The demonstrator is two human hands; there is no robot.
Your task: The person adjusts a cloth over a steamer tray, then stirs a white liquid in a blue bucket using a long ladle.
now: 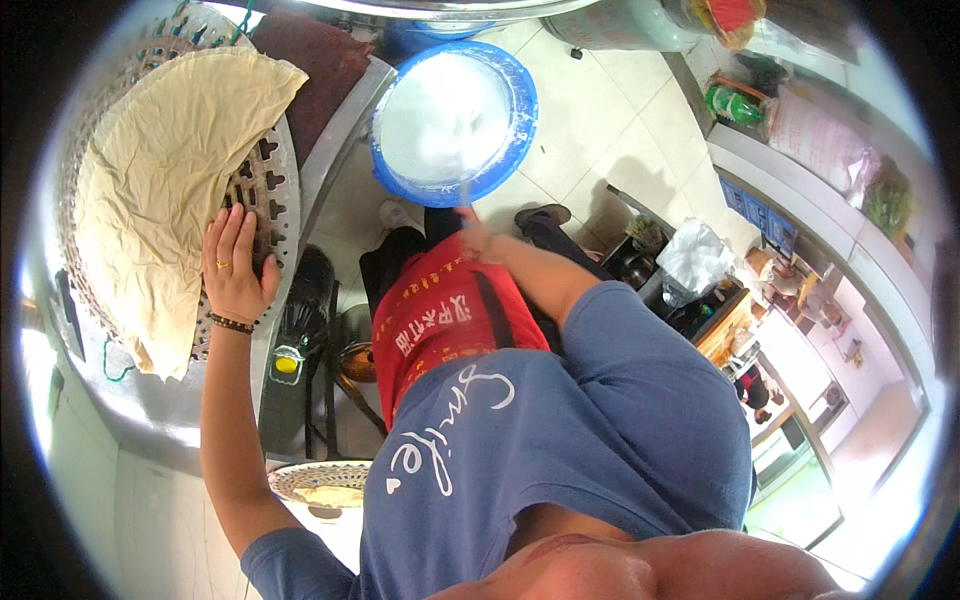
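My left hand (236,270), with a ring and a bracelet, rests palm down at the edge of a wrinkled, pale-yellow thin sheet (161,172), its thumb spread over the rim of a round openwork tray (276,217). Whether the sheet is cloth or food cannot be told. The sheet lies on the tray. My right hand (476,236) is motion-blurred before my red apron (457,315), closed around a thin, blurred handle (465,193) that reaches up over the blue basin (526,112). White liquid (439,124) fills much of the basin; glare hides the tool's far end.
Under the tray is a metal counter (352,105) with a dark red cloth (319,75). Below it stand a bottle with a yellow cap (286,364) and a dark stool or frame (330,375). Another openwork tray (322,474) is behind at left. A crate (645,255) and plastic bag (694,259) stand right.
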